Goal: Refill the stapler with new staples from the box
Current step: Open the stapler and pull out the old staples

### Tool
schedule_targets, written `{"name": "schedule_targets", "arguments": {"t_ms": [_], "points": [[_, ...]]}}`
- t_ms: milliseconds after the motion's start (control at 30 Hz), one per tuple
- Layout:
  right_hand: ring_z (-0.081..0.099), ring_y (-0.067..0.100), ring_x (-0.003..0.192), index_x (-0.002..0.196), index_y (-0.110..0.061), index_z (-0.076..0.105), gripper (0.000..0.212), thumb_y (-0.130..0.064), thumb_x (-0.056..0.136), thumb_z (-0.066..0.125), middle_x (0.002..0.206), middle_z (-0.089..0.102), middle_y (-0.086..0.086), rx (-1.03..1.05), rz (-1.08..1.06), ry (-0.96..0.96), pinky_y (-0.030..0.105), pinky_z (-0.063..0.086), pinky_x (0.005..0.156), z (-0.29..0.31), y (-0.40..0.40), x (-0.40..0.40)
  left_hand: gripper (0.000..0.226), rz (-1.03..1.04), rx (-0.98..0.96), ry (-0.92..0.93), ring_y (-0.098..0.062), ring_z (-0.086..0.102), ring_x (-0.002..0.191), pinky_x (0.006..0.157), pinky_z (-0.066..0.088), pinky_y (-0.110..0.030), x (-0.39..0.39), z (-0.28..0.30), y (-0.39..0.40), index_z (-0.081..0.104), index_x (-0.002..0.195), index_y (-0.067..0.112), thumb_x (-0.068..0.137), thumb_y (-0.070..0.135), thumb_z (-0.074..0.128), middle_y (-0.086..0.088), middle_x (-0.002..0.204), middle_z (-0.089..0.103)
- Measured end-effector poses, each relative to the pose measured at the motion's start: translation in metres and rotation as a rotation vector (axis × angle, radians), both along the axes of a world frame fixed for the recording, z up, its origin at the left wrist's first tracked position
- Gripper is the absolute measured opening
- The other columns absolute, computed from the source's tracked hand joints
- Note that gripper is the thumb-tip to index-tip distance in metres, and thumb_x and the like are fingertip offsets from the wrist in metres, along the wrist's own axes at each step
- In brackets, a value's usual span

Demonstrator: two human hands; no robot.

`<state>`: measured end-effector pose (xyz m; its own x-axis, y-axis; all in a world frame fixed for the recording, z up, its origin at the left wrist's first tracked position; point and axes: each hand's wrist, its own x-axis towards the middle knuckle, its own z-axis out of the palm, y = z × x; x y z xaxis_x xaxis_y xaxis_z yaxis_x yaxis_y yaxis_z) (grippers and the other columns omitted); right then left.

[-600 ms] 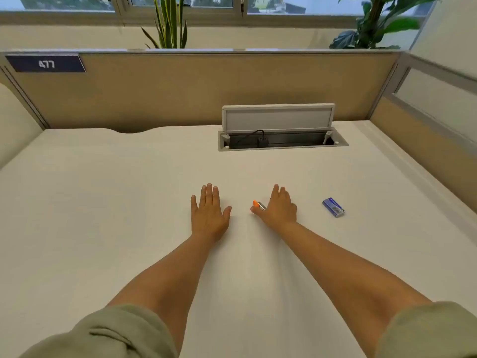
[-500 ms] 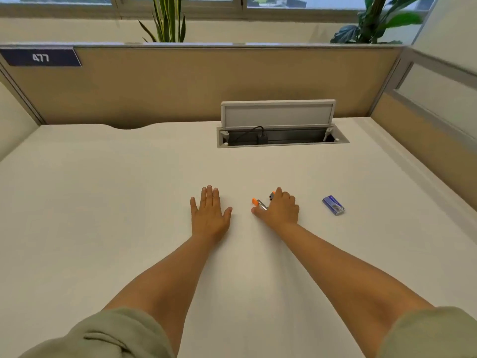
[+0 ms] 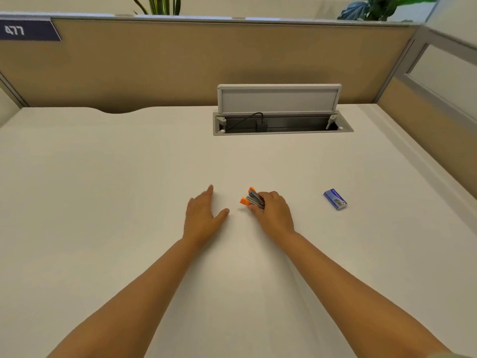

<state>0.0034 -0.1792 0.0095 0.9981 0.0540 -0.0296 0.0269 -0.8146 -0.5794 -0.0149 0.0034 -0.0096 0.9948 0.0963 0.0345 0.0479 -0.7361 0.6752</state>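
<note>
A small stapler [image 3: 252,199] with orange tips and a metal body lies on the white desk [image 3: 103,189]; its jaws stand apart, pointing left. My right hand [image 3: 273,215] curls around its rear end and hides that part. My left hand [image 3: 202,215] rests just left of it, fingers together, thumb out, holding nothing. A small blue staple box [image 3: 335,199], closed, lies on the desk to the right of my right hand, apart from it.
An open cable hatch [image 3: 282,125] with a raised lid and a black plug sits at the back of the desk. Tan partition walls [image 3: 154,68] close the back and right sides. A plate reading 477 [image 3: 25,30] is at the upper left.
My right hand's fingers have curled from flat over the stapler into a grip on it, and the stapler's two orange tips now show apart. My left hand has turned slightly onto its edge.
</note>
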Motion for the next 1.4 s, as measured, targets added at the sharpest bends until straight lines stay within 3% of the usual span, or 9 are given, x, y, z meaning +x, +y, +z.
{"name": "schedule_targets", "arguments": {"t_ms": [100, 200, 333, 433, 633, 900, 1133, 1300, 1400], "points": [[0.050, 0.021, 0.106, 0.119, -0.017, 0.055, 0.035, -0.033, 0.088, 0.057, 0.113, 0.056, 0.005, 0.162, 0.057, -0.033, 0.028, 0.040, 0.087, -0.002, 0.000, -0.013, 0.073, -0.034, -0.336, 0.069, -0.014, 0.046, 0.123, 0.103, 0.032, -0.025, -0.010, 0.011, -0.002, 0.031, 0.145, 0.018, 0.082, 0.023, 0.069, 0.001, 0.131, 0.055], [0.053, 0.010, 0.099, 0.117, -0.021, 0.054, 0.034, -0.036, 0.087, 0.058, 0.111, 0.054, -0.003, 0.314, 0.074, -0.017, 0.022, 0.039, 0.080, -0.004, 0.001, -0.024, 0.070, -0.046, -0.598, 0.163, -0.012, 0.055, 0.111, 0.098, 0.041, -0.026, -0.013, 0.022, -0.006, 0.037, 0.142, 0.019, 0.081, 0.017, 0.071, 0.002, 0.120, 0.059], [0.052, -0.009, 0.089, 0.111, -0.025, 0.055, 0.027, -0.038, 0.087, 0.058, 0.104, 0.054, -0.012, 0.488, 0.109, -0.002, 0.011, 0.038, 0.074, -0.005, 0.004, -0.035, 0.049, -0.123, -0.882, 0.235, -0.011, 0.065, 0.098, 0.082, 0.051, -0.019, -0.014, 0.035, -0.013, 0.056, 0.125, 0.015, 0.079, 0.008, 0.071, 0.000, 0.107, 0.067], [0.053, -0.008, 0.089, 0.103, -0.029, 0.058, 0.018, -0.038, 0.087, 0.059, 0.099, 0.057, -0.018, 0.582, 0.091, -0.008, 0.012, 0.042, 0.074, -0.003, 0.006, -0.040, 0.028, -0.155, -0.934, 0.197, -0.007, 0.069, 0.090, 0.076, 0.053, -0.014, -0.015, 0.040, -0.019, 0.069, 0.102, 0.018, 0.078, 0.004, 0.071, 0.002, 0.093, 0.074], [0.055, -0.004, 0.087, 0.094, -0.019, 0.061, 0.012, -0.029, 0.087, 0.061, 0.093, 0.060, -0.014, 0.625, 0.064, -0.032, 0.007, 0.043, 0.072, -0.002, 0.006, -0.040, 0.015, -0.116, -0.932, 0.129, -0.012, 0.068, 0.084, 0.080, 0.054, -0.019, -0.017, 0.040, -0.023, 0.072, 0.087, 0.011, 0.075, 0.002, 0.073, -0.002, 0.084, 0.074], [0.052, -0.009, 0.087, 0.106, -0.022, 0.057, 0.028, -0.041, 0.085, 0.060, 0.097, 0.054, -0.017, 0.593, 0.105, -0.036, 0.006, 0.042, 0.074, 0.001, 0.004, -0.036, 0.034, -0.170, -0.967, 0.153, -0.006, 0.070, 0.089, 0.074, 0.052, -0.011, -0.014, 0.046, -0.019, 0.069, 0.102, 0.017, 0.075, -0.003, 0.072, 0.006, 0.092, 0.075], [0.055, 0.001, 0.086, 0.096, -0.019, 0.059, 0.024, -0.041, 0.086, 0.059, 0.091, 0.058, -0.016, 0.524, 0.082, -0.064, 0.017, 0.044, 0.073, 0.003, 0.008, -0.034, 0.019, -0.122, -0.936, 0.109, -0.007, 0.070, 0.077, 0.070, 0.053, -0.013, -0.014, 0.047, -0.020, 0.072, 0.086, 0.010, 0.074, -0.004, 0.072, 0.005, 0.075, 0.075], [0.054, -0.001, 0.091, 0.106, -0.022, 0.057, 0.030, -0.044, 0.086, 0.058, 0.096, 0.054, -0.018, 0.534, 0.098, -0.040, 0.017, 0.042, 0.076, 0.004, 0.007, -0.035, 0.029, -0.163, -0.920, 0.129, -0.008, 0.070, 0.089, 0.076, 0.054, -0.013, -0.013, 0.049, -0.017, 0.071, 0.097, 0.019, 0.074, 0.001, 0.073, 0.001, 0.093, 0.075], [0.055, 0.000, 0.089, 0.102, -0.022, 0.058, 0.027, -0.044, 0.086, 0.058, 0.094, 0.055, -0.018, 0.508, 0.091, -0.051, 0.018, 0.043, 0.075, 0.005, 0.008, -0.035, 0.026, -0.162, -0.897, 0.136, -0.012, 0.069, 0.089, 0.078, 0.054, -0.016, -0.013, 0.050, -0.016, 0.071, 0.094, 0.016, 0.075, 0.000, 0.073, -0.003, 0.092, 0.074]]}}
